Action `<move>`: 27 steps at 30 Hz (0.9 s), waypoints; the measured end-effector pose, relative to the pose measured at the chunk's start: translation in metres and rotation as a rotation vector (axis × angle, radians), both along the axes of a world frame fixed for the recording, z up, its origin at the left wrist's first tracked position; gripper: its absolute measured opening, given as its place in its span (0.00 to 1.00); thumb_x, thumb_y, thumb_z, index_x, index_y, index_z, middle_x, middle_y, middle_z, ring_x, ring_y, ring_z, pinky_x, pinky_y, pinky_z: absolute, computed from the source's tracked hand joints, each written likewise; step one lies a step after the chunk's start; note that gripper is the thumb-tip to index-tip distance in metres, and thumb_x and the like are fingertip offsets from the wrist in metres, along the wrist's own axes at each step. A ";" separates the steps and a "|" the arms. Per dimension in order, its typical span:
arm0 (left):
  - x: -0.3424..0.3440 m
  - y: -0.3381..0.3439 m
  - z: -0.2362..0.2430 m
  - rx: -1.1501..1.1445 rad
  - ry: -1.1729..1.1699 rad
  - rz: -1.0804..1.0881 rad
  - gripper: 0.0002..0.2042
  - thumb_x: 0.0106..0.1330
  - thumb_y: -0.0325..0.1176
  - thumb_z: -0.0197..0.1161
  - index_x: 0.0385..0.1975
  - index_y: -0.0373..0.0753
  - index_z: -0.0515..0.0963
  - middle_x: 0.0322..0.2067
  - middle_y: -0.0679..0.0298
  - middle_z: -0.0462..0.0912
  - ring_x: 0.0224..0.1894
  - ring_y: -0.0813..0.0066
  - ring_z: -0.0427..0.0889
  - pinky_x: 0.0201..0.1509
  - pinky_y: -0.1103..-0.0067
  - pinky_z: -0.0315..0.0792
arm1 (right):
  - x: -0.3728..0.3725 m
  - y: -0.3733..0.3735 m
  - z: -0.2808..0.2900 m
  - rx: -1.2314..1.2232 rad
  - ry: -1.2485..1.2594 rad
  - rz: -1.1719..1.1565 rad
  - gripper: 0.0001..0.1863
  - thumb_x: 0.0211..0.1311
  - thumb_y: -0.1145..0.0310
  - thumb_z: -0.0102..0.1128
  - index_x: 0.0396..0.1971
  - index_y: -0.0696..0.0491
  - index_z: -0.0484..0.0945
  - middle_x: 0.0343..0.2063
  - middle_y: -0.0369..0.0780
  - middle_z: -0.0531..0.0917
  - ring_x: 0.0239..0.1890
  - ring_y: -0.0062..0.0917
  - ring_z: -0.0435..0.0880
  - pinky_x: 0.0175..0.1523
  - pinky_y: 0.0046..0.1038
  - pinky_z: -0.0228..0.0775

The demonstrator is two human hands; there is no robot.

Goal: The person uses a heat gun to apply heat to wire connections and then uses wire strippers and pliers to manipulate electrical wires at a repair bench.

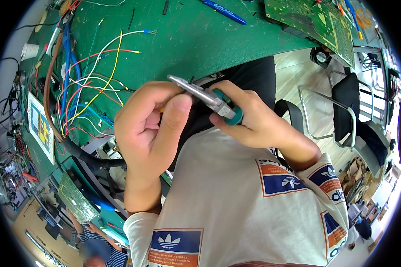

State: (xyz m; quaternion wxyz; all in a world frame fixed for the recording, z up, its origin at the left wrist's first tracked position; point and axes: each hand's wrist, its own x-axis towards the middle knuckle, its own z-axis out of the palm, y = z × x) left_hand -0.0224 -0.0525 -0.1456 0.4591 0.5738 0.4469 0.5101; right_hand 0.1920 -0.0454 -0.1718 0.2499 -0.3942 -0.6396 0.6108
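Observation:
My right hand (249,113) is wrapped round the green handles of metal crimping pliers (202,95), which point up and to the left. My left hand (153,115) is closed at the plier jaws, thumb against forefinger. What it pinches is mostly hidden; a small dark end shows beside the jaws and a bit of yellow below the thumb. Left of that hand, a bundle of loose wires (118,62) in red, yellow, white and blue fans out over the green table (178,49), several of them tipped with terminals.
A blue marker pen (225,12) and a green circuit board (307,26) lie toward the far side. A thick black cable (82,153) runs along the left beside a printed sheet (40,127). Chairs (345,107) stand at right. Another person (98,251) is at lower left.

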 end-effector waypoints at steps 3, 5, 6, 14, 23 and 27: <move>-0.001 -0.006 -0.001 0.073 0.035 0.087 0.06 0.66 0.21 0.69 0.39 0.27 0.81 0.35 0.58 0.85 0.31 0.82 0.76 0.33 0.86 0.69 | -0.006 -0.003 0.001 0.041 -0.016 -0.032 0.21 0.61 0.79 0.67 0.54 0.60 0.74 0.34 0.46 0.82 0.34 0.32 0.83 0.40 0.31 0.73; 0.002 -0.008 -0.001 0.125 0.067 0.125 0.06 0.65 0.20 0.70 0.38 0.27 0.82 0.36 0.57 0.85 0.32 0.80 0.79 0.34 0.85 0.70 | -0.010 0.000 -0.009 0.393 -0.062 -0.061 0.22 0.60 0.78 0.68 0.55 0.60 0.75 0.37 0.47 0.82 0.36 0.35 0.82 0.42 0.32 0.74; 0.003 -0.009 -0.002 0.153 0.081 0.145 0.06 0.64 0.19 0.70 0.38 0.28 0.82 0.36 0.56 0.86 0.33 0.79 0.80 0.35 0.85 0.71 | -0.012 0.001 -0.013 0.572 -0.087 -0.075 0.23 0.59 0.78 0.68 0.55 0.60 0.76 0.38 0.47 0.82 0.38 0.37 0.82 0.43 0.33 0.74; 0.011 -0.012 0.001 0.132 0.137 0.218 0.05 0.61 0.18 0.72 0.35 0.30 0.83 0.32 0.58 0.87 0.30 0.77 0.81 0.32 0.85 0.71 | -0.012 -0.006 -0.016 0.314 -0.187 -0.066 0.20 0.58 0.68 0.74 0.47 0.62 0.82 0.36 0.49 0.80 0.32 0.41 0.83 0.37 0.35 0.77; 0.013 -0.009 -0.001 0.206 0.195 0.250 0.05 0.59 0.18 0.73 0.33 0.31 0.83 0.30 0.61 0.87 0.27 0.80 0.79 0.28 0.85 0.69 | -0.012 -0.003 -0.015 0.221 -0.136 -0.101 0.17 0.58 0.73 0.72 0.46 0.65 0.82 0.41 0.52 0.85 0.35 0.43 0.86 0.39 0.34 0.78; 0.006 -0.008 0.005 0.221 0.295 0.181 0.04 0.66 0.17 0.66 0.38 0.27 0.80 0.33 0.54 0.86 0.33 0.73 0.86 0.37 0.81 0.81 | -0.014 -0.002 -0.010 0.274 -0.022 -0.091 0.21 0.58 0.76 0.69 0.53 0.64 0.80 0.47 0.53 0.85 0.47 0.46 0.86 0.52 0.36 0.79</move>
